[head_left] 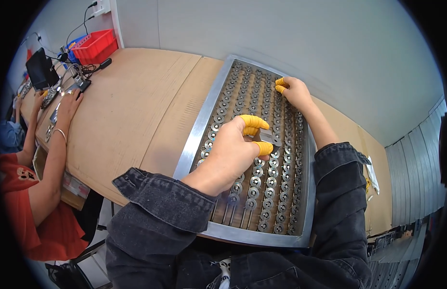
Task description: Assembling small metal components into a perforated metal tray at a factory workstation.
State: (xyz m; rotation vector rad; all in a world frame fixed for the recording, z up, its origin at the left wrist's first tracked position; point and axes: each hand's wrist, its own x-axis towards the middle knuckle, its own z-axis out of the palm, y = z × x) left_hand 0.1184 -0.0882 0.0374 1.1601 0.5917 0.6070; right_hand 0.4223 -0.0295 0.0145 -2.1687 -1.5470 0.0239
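Observation:
My left hand (233, 149), with yellow finger cots on its fingertips, pinches a small grey metal block (270, 139) over the middle of a metal-framed rack (188, 150). My right hand (296, 94) reaches to the rack's far right side. Its yellow-capped fingers are curled close together near the round parts there, and whatever they pinch is hidden. Long rows of small shiny ring-shaped metal parts (253, 192) fill the rack. At its near left end several thin bare rods (235, 216) show.
The rack lies on a cardboard-covered table (136, 91) against a grey wall (281, 33). A red crate (94, 47) stands at the far left. Beside it a co-worker in a red shirt (50, 212) handles parts near a black screen (41, 70). A white sheet (373, 174) lies at right.

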